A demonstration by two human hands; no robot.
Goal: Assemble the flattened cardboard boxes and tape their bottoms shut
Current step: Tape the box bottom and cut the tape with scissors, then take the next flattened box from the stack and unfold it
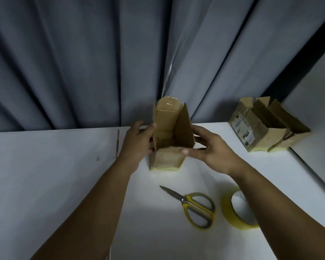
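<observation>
Box position: the box [167, 158] stood upright on the white table [54, 175], close to the grey curtain [83, 62], with its top flaps raised and yellow tape visible along its bottom edge.
Left hand: my left hand [137, 145] was clamped on the box's left wall, the thumb hooked over the wall's top edge and the fingers round the outside.
Right hand: my right hand [212, 149] gripped the right side, the thumb pressing on the near wall's rim and the fingers curled behind the tall right flap.
Step, as I judged it: squaring up a box whose bottom looked already taped, before setting it aside.
Doing it well: I wanted even pressure from both sides so the walls met at right angles, the base kept flat on the table so the tape seam did not lift, and the flaps left standing rather than creased.
Inside the box: nothing that I could see; the lower part was dim.
Finished boxes: the finished boxes [259, 128] stood together at the far right, flaps up and yellow tape at their bases; their insides were too dark to tell.
Tools: the scissors [193, 205] and the yellow tape roll [231, 212] lay near me, just beside each other and apart from the box.
</observation>
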